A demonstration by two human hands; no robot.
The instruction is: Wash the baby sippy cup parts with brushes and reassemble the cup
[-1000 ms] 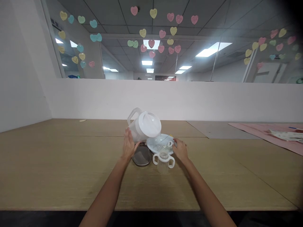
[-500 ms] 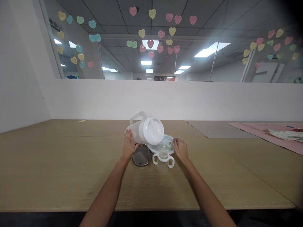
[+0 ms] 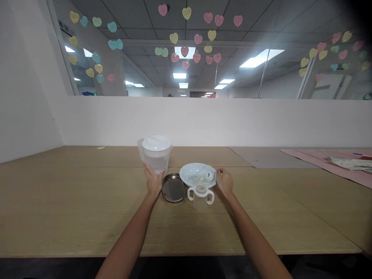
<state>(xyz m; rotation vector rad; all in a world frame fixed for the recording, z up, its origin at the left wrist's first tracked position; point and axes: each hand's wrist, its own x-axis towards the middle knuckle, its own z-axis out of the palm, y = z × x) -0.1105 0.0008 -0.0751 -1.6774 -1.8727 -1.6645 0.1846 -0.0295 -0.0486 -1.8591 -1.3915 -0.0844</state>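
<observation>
My left hand [image 3: 153, 181] is wrapped round the lower part of a translucent white pitcher [image 3: 157, 157] with a white lid, which is upright with its handle to the left. My right hand [image 3: 224, 181] has its fingers closed at the right rim of a pale blue-white oval dish [image 3: 190, 167]. In that dish lie clear pieces and a white ring-shaped part [image 3: 209, 176]. In front of it stands a clear baby bottle [image 3: 200, 199] with two white handles and an open top. A round dark metal tray [image 3: 174, 188] lies between the pitcher and the bottle.
A pink cloth [image 3: 316, 159] at the far right carries a whitish packet [image 3: 350, 164] and a blue pen. A grey sheet [image 3: 261, 158] lies beside the cloth. One small pale flat piece [image 3: 101, 148] rests at the back left. The white wall [image 3: 203, 122] closes off the table's back.
The pitcher has turned from tilted over the dish to upright and moved left with my left hand, uncovering the dish. My right hand has shifted slightly right, staying at the dish's rim.
</observation>
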